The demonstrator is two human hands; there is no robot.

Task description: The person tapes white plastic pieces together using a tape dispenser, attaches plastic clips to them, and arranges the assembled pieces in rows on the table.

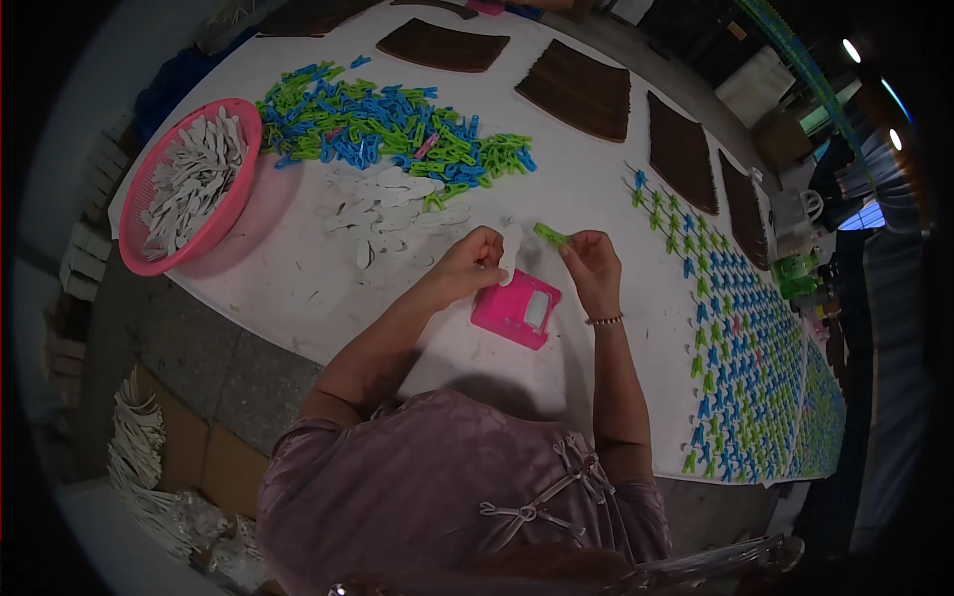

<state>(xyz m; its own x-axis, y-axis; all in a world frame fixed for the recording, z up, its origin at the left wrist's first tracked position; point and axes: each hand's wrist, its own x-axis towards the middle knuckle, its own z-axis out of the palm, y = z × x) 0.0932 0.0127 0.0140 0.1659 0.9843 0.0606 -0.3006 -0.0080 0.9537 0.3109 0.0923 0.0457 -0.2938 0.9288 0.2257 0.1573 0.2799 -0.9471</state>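
My left hand [465,268] pinches a flat, elongated white piece [512,248], held upright above the pink holder. A green clothespin [550,235] is between the thumb and fingers of my right hand [594,266], a short way right of the white piece and apart from it. Just below both hands, a bright pink plastic holder [492,310] lies on the table, with a pale rectangular patch on its right side. Several loose white pieces [383,214] are spread on the table beyond my left hand.
A heap of blue and green clothespins [368,119] lies at the back left, near a pink basket [248,134] full of white pieces. Rows of clothespins [745,338] cover the right side. Dark brown mats [574,87] line the far edge of the white table [606,417].
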